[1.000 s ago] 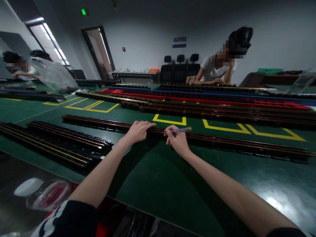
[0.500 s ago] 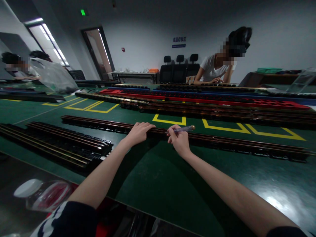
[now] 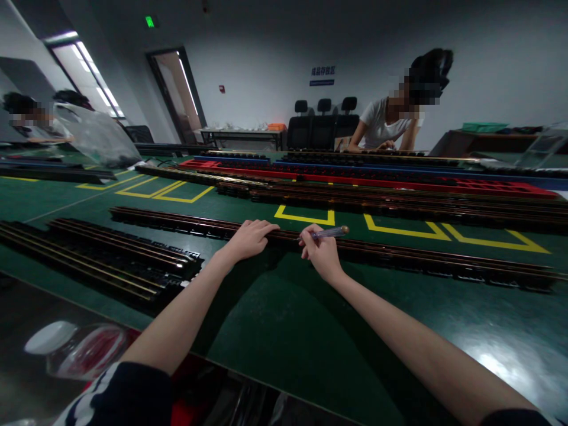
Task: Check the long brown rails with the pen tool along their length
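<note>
A long black strip with copper-coloured rails (image 3: 399, 253) lies across the green table in front of me. My left hand (image 3: 249, 238) lies over it, fingers along the top and thumb on the near side, holding it against the table. To the right, my right hand (image 3: 322, 249) is closed around a small screwdriver (image 3: 331, 232) with a clear, purplish handle and a brownish round end. The tool is tilted, its thin tip pointing left at the strip between my hands. Whether the tip touches a screw is too small to tell.
More black railed strips (image 3: 119, 248) lie at the near left. Behind, several strips (image 3: 377, 198) are stacked beside a long red frame (image 3: 488, 184). A plastic bag (image 3: 95, 136) stands far left, a clear jar (image 3: 86, 352) below the table edge. A co-worker (image 3: 390, 121) sits opposite.
Both my hands stay in the same place on the strip. The screwdriver's position shows hardly any difference. The co-worker's hand opposite has shifted slightly.
</note>
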`<state>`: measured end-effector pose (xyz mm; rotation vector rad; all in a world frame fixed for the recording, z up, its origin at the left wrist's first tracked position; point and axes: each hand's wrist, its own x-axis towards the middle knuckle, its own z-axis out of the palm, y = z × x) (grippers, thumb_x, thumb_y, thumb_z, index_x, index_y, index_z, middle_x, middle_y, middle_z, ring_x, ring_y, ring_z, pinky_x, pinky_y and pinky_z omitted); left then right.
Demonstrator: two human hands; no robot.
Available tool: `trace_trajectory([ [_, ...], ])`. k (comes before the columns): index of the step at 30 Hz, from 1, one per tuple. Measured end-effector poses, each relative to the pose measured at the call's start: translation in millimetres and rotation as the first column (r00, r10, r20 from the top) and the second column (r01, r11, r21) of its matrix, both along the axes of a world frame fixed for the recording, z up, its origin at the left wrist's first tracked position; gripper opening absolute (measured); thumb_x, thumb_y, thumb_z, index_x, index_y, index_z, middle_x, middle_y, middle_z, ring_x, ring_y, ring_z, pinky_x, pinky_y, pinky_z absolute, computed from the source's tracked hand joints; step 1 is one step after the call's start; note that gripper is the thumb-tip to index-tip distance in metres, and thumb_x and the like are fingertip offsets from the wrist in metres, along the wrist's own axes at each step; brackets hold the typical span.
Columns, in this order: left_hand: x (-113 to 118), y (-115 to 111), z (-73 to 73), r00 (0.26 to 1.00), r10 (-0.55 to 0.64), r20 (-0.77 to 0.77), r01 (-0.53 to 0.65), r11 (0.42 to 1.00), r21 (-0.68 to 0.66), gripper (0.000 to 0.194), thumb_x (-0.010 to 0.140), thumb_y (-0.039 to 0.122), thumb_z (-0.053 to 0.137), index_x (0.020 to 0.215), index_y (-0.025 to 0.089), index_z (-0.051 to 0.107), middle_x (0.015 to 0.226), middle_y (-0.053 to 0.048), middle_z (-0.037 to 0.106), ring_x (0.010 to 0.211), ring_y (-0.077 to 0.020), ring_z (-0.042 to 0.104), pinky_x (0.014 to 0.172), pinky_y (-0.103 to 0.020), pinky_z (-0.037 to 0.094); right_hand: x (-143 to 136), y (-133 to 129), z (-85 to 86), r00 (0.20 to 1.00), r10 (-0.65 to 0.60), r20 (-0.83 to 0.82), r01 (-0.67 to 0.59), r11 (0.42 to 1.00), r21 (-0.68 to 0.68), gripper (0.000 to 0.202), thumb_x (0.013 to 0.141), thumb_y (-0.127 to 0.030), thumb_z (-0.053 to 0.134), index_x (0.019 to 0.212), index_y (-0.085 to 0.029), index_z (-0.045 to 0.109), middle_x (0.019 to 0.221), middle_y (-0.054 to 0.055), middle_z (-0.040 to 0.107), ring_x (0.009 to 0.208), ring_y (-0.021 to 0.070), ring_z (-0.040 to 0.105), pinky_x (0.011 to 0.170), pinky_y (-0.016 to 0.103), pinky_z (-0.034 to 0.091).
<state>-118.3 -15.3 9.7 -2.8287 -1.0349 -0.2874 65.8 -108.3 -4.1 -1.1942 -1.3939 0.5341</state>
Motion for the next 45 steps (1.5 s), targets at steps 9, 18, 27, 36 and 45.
trace_trajectory([
  [9, -2.4, -0.3, 1.5, 0.999, -0.05, 0.018, 0.051, 0.999, -0.019, 0.047, 0.081, 0.022, 0.039, 0.127, 0.023, 0.048, 0.122, -0.006, 0.059, 0.11, -0.0244, 0.053, 0.092, -0.04, 0.037, -0.1, -0.9, 1.9, 1.0, 0.011, 0.0, -0.011, 1.0, 0.003, 0.022, 0.086, -0.034, 0.047, 0.069, -0.02, 0.047, 0.06, -0.002, 0.054, 0.04, 0.0091, 0.053, 0.037, 0.019, 0.038],
  [18, -2.3, 0.3, -0.3, 0.998, -0.059, 0.024, 0.059, 0.998, 0.003, 0.041, 0.087, 0.034, 0.04, 0.125, 0.021, 0.048, 0.121, -0.007, 0.06, 0.109, -0.025, 0.054, 0.091, -0.04, 0.038, 0.0, -0.3, 1.9, 1.0, 0.022, -0.007, -0.022, 1.0, -0.004, 0.022, 0.086, -0.033, 0.046, 0.069, -0.02, 0.047, 0.059, -0.002, 0.053, 0.04, 0.0085, 0.052, 0.037, 0.019, 0.036],
  [27, -2.2, 1.6, -2.1, 0.998, -0.057, 0.016, 0.057, 0.998, 0.027, 0.04, 0.088, 0.035, 0.042, 0.124, 0.022, 0.049, 0.119, -0.006, 0.061, 0.107, -0.0248, 0.055, 0.088, -0.039, 0.039, 0.1, 0.1, 1.0, 1.0, 0.022, -0.012, -0.022, 1.0, 0.009, 0.021, 0.086, -0.032, 0.046, 0.07, -0.019, 0.047, 0.06, -0.002, 0.053, 0.039, 0.0083, 0.052, 0.037, 0.018, 0.036],
  [36, -2.5, 2.2, -2.7, 0.998, -0.062, 0.019, 0.062, 0.998, 0.032, 0.039, 0.088, 0.035, 0.041, 0.124, 0.022, 0.049, 0.119, -0.007, 0.061, 0.106, -0.0245, 0.056, 0.087, -0.039, 0.039, 0.4, -0.4, 1.4, 1.0, 0.021, -0.002, -0.021, 1.0, -0.002, 0.02, 0.086, -0.032, 0.046, 0.07, -0.019, 0.047, 0.059, -0.002, 0.053, 0.04, 0.0085, 0.052, 0.037, 0.018, 0.036],
  [45, -2.6, 2.2, -2.6, 0.997, -0.067, 0.028, 0.066, 0.997, 0.034, 0.038, 0.088, 0.035, 0.042, 0.123, 0.021, 0.05, 0.118, -0.007, 0.061, 0.105, -0.0242, 0.056, 0.087, -0.038, 0.039, 0.0, -0.3, 2.0, 1.0, 0.02, -0.007, -0.02, 1.0, 0.0, 0.021, 0.086, -0.032, 0.046, 0.069, -0.019, 0.047, 0.059, -0.002, 0.053, 0.04, 0.0084, 0.052, 0.037, 0.018, 0.036],
])
